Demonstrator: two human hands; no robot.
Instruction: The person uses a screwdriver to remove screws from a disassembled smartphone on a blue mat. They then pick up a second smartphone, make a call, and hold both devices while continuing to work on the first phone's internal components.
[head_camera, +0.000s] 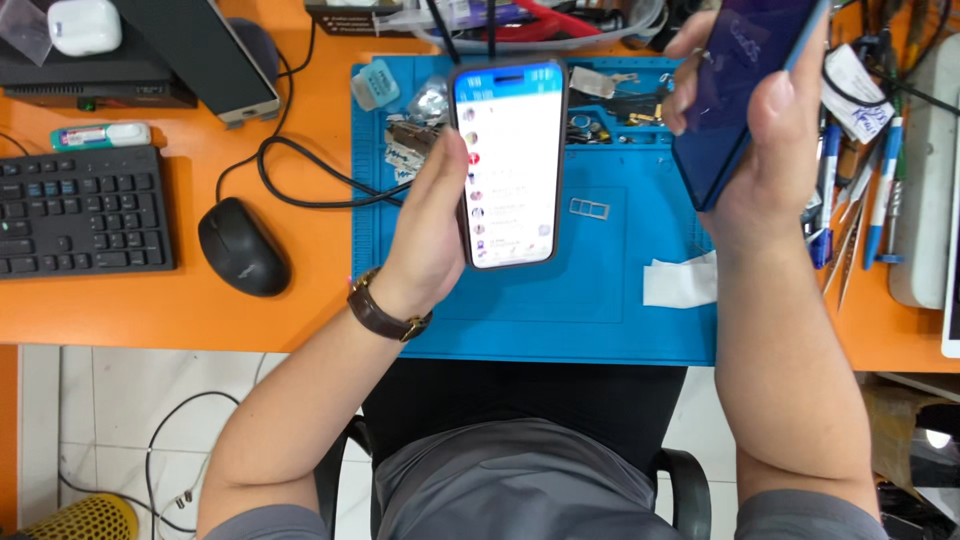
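Note:
My left hand (428, 232) holds a smartphone (510, 165) upright, its lit screen showing a white list with small round pictures under a blue bar. A brown wristwatch sits on that wrist. My right hand (765, 140) grips a second phone (735, 95), dark blue with a dark screen, tilted up toward the top right. Both phones hover over a blue work mat (600, 300) on an orange desk (260, 310). A small metal card tray (589, 208) lies on the mat between the two hands.
A black mouse (243, 246) with a looping cable and a black keyboard (80, 212) lie at left. A white tissue (680, 282) rests on the mat's right side. Small parts and tools fill the mat's top trays. Pens and tweezers (850, 220) crowd the right edge.

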